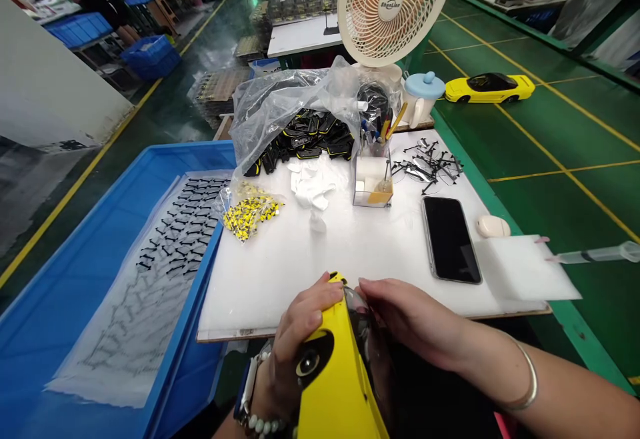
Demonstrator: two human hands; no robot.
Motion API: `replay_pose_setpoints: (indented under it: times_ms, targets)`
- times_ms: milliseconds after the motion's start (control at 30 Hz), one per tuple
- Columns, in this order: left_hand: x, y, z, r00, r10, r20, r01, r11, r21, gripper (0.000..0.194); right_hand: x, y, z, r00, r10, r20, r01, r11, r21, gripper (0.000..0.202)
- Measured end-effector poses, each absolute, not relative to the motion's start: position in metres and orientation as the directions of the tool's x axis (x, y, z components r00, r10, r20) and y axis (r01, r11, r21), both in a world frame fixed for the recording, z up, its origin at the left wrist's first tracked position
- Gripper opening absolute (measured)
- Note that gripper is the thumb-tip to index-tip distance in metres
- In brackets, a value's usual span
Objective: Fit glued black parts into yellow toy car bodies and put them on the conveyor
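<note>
A yellow model car body [335, 372] with a dark window section is held tilted at the table's front edge, close to me. My left hand [300, 325] wraps round its left side, with fingers over the yellow shell near a round black wheel opening. On the other side my right hand [400, 312] grips the body by the dark windows; its fingertips are partly hidden behind the car. The lower end of the car runs out of view at the bottom.
On the white table [370, 252] lie a phone [451, 240], black thin parts [430, 164], a bag of yellow-black pieces [253, 213] and a plastic bag of black parts [310, 135]. A blue tray [185, 305] stands left, a fan [395, 9] behind, a foam block with a syringe [595, 253] right.
</note>
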State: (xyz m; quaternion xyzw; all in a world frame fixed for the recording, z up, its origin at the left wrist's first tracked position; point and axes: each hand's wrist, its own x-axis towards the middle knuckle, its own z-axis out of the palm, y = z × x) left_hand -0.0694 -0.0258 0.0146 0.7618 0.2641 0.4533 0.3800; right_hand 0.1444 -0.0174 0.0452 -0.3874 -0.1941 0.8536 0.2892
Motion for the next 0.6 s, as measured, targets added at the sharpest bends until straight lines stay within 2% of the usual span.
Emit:
replay_pose_setpoints:
  times_ms: [133, 267, 333, 500, 600]
  targets:
    - [-0.055, -0.03, 0.013, 0.386, 0.674, 0.63, 0.016, -0.687, 0.726, 0.051, 0.146, -0.018, 0.044, -0.557, 0.615, -0.558, -0.426, -0.789, -0.444, 0.025]
    - [-0.048, -0.035, 0.012, 0.456, 0.575, 0.679, -0.021, -0.756, 0.655, 0.048, 0.149, -0.029, 0.041, -0.544, 0.586, -0.601, -0.498, -0.801, -0.332, 0.025]
    - [-0.049, -0.038, 0.015, 0.48, 0.572, 0.665, -0.016, -0.752, 0.659, 0.047, 0.152, -0.033, 0.041, -0.556, 0.593, -0.582, -0.492, -0.799, -0.344, 0.026]
    - [-0.051, -0.04, 0.02, 0.497, 0.646, 0.579, 0.063, -0.692, 0.719, 0.046, 0.157, -0.034, 0.042, -0.639, 0.639, -0.429, -0.457, -0.764, -0.456, 0.027]
    - [-0.049, -0.035, 0.014, 0.486, 0.619, 0.617, 0.038, -0.721, 0.692, 0.04, 0.156, -0.033, 0.039, -0.599, 0.679, -0.425, -0.478, -0.729, -0.49, 0.029]
